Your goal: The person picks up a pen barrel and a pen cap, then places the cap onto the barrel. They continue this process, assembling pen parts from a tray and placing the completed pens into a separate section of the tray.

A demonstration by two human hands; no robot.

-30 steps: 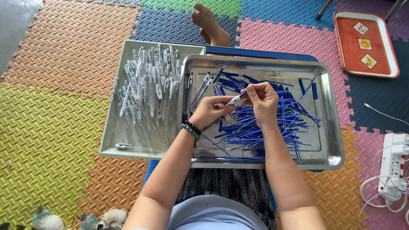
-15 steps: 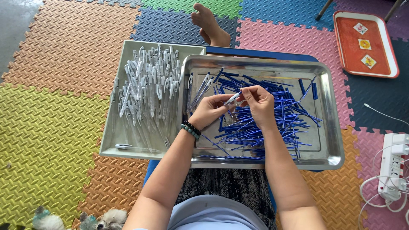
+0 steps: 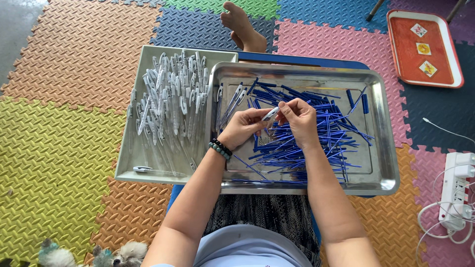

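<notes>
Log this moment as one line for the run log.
left hand: holds white pen barrel | right hand: pinches same barrel | below: steel tray of blue refills | left: tray of white barrels

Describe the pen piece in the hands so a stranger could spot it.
Find the shiny steel tray strewn with thin blue refills. Above its middle, the left hand and right hand meet on one short white pen barrel, the only piece lifted off the tray.

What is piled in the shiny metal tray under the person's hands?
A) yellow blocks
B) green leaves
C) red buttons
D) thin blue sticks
D: the shiny metal tray holds a heap of thin blue sticks, right under the left hand and right hand.
</notes>
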